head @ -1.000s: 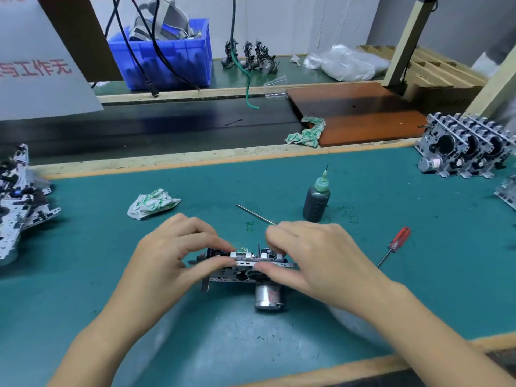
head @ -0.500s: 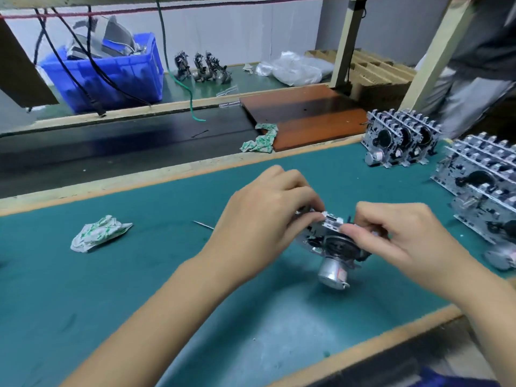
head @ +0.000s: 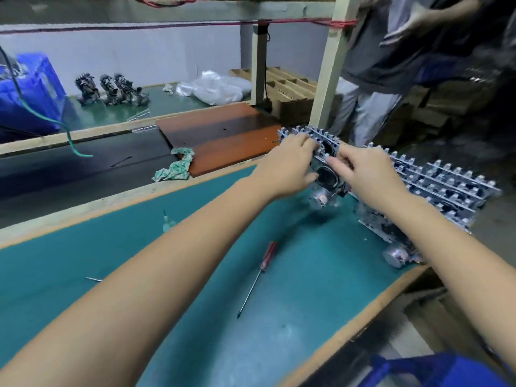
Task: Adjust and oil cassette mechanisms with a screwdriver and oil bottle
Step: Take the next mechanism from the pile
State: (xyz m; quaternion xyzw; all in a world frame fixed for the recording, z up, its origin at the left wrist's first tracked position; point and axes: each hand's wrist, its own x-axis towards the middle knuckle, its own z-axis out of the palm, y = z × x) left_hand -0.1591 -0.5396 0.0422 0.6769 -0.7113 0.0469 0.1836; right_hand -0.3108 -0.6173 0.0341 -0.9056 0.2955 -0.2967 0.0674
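Both hands, L [head: 290, 163] & R [head: 363, 174], pinch the cassette mech [head: 326, 177] held off the mat; red screwdriver [head: 255, 277] lies at 7 o'clock, shaft pointing near-left, nearer L arm.

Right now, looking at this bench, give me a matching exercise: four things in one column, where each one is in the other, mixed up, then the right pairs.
Things
1. screwdriver
2. cassette mechanism
3. crumpled rag
4. oil bottle

Places
A. gripped between the left hand and right hand
B. mostly hidden behind the left forearm
C. lying loose on the green mat
D. at the corner of the brown board

Pairs: 1-C, 2-A, 3-D, 4-B
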